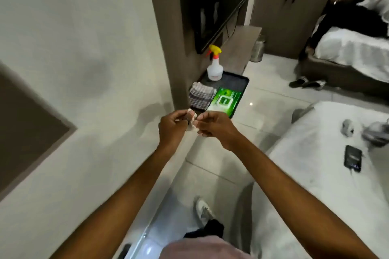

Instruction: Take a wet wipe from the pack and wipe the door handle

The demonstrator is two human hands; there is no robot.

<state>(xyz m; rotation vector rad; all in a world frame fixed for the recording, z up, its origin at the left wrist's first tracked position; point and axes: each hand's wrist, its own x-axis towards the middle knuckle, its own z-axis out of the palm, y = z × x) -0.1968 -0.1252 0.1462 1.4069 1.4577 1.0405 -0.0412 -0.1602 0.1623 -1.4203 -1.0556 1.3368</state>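
Observation:
A small white wet wipe [192,122] is bunched between my two hands in the middle of the view. My left hand [172,127] pinches its left side and my right hand [212,125] pinches its right side, fingertips almost touching. Just beyond my hands lies the green wet wipe pack [226,100], flat on a dark tray [237,79] on a low shelf. No door handle can be made out in this view.
A spray bottle [214,65] with a yellow trigger and a checked cloth [201,95] share the tray. A white wall fills the left. A bed [328,166] with a phone [353,158] is on the right; another person sits at the far right.

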